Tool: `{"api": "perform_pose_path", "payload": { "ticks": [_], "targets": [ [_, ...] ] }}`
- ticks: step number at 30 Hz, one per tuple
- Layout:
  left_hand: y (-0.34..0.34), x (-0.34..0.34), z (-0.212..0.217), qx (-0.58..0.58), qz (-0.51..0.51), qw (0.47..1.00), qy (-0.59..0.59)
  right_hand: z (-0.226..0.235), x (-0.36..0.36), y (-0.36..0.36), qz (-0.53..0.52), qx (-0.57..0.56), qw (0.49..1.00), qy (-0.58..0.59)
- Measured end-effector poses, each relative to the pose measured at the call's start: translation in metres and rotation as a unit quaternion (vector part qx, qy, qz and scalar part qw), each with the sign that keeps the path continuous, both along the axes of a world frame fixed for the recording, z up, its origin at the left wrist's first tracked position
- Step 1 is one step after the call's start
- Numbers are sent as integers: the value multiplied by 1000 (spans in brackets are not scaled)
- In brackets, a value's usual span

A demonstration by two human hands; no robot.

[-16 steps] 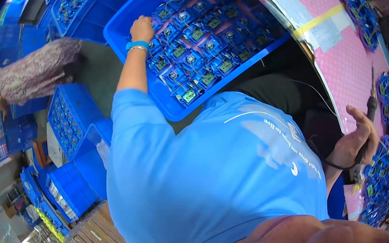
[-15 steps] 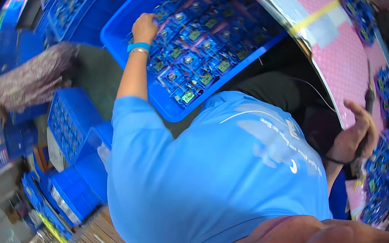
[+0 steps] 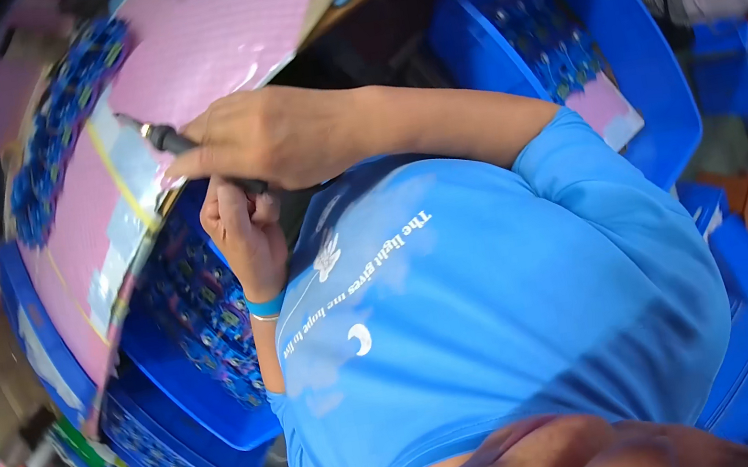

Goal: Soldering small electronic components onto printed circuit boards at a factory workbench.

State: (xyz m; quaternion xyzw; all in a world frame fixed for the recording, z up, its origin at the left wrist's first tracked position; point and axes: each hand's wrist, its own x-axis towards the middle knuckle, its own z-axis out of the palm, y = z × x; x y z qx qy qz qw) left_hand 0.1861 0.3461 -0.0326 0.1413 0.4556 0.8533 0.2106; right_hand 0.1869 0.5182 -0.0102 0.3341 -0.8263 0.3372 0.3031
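Presumably light and stiff, the soldering iron (image 3: 169,138) suits its handle grip in the right hand (image 3: 258,135); the left hand (image 3: 246,238) curls, contents unclear.

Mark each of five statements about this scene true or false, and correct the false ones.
1. The right hand holds a dark pen-shaped tool. True.
2. The blue wristband is on the right wrist. False: it is on the left wrist.
3. The left hand is spread wide, far from the right. False: its fingers are curled and it is close to the right hand, lower in the picture.
4. The blue bin on the picture's right contains blue parts. True.
5. The shirt is plain red. False: it is light blue, with a white print.
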Motion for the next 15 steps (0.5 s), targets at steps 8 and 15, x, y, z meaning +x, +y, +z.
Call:
{"api": "perform_pose_path", "payload": {
  "ticks": [8, 15],
  "targets": [
    [22, -3, 11, -118, 49, 991, -25, -15, 22, 37, -79, -106, 988, 84],
    [-36, -57, 27, -146, 223, 960, 85, -120, 55, 172, -397, -142, 885, -199]
  ]
}}
